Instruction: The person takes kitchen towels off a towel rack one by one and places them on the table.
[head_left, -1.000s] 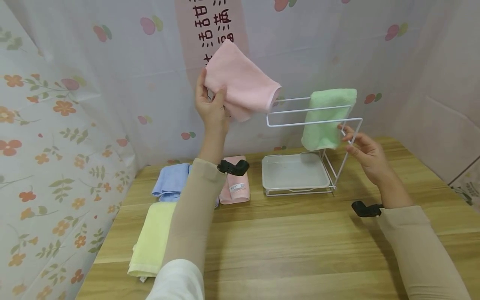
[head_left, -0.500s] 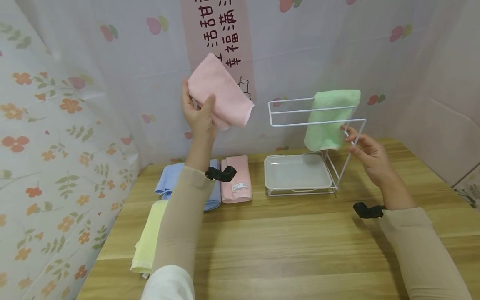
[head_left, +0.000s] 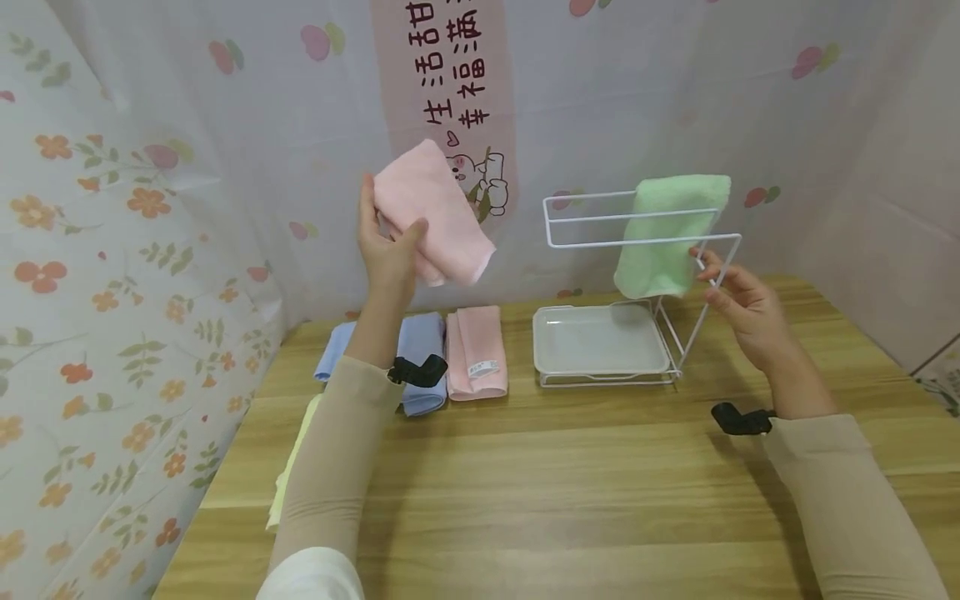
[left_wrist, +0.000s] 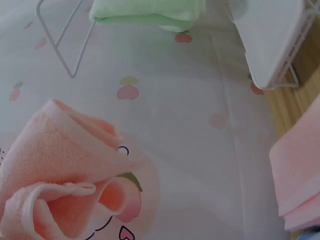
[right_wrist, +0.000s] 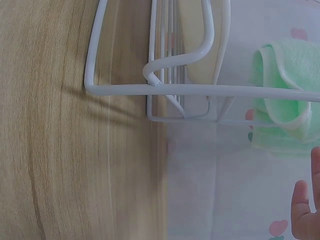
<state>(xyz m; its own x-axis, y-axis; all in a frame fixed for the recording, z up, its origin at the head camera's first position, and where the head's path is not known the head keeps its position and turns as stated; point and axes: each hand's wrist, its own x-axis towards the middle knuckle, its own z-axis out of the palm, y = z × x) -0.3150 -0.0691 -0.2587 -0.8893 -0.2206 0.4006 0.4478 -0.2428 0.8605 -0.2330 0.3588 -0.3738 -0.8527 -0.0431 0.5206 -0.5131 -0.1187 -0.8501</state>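
Observation:
A folded pink towel (head_left: 435, 212) is held up in front of the backdrop by my left hand (head_left: 392, 258), thumb on its near face. Its looped folds fill the lower left of the left wrist view. My right hand (head_left: 750, 321) grips the side upright of a white wire rack (head_left: 585, 244), fingers behind the wire and thumb in front. Over the rack's top bars, at the right end, hangs a light green towel (head_left: 652, 267). In the right wrist view, fingertips (right_wrist: 300, 210) show at the lower right, below the rack's wire.
A shallow white tray (head_left: 600, 342) sits in the rack's base. To its left lie a folded pink towel with a label (head_left: 480, 346), blue towels (head_left: 423, 358) and a yellow towel (head_left: 288, 483), partly hidden by the left arm. A patterned curtain (head_left: 615, 100) closes off the back.
My left hand has drawn the pink towel leftward and down, away from the rack's left end. The right hand keeps its hold on the rack, and the green towel still hangs there.

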